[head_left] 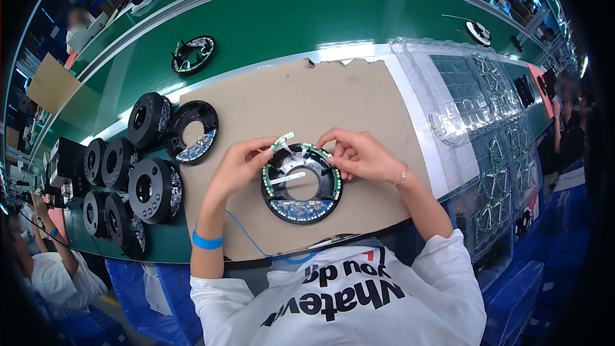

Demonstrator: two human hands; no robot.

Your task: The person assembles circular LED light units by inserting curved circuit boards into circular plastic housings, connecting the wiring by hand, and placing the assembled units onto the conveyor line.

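A round black housing (pixel 280 206) with a central hole lies on the cardboard sheet in front of me. A blue circuit board (pixel 301 210) fills its near side, and green curved strips with small white parts run along its inner rim. My left hand (pixel 245 161) pinches a curved circuit strip (pixel 279 145) at the far left of the rim; its white-tipped end sticks up above the housing. My right hand (pixel 364 155) is closed at the far right of the rim, index finger and thumb on the strip there. A white label or strip crosses the housing's middle.
Several similar black round housings (pixel 146 190) stand at the left, one (pixel 192 133) on the cardboard's edge (pixel 256 86). Another (pixel 193 56) lies on the green table behind. Clear plastic trays (pixel 496 147) with green strips lie at the right. A blue wrist cord (pixel 246 232) trails from my left wrist.
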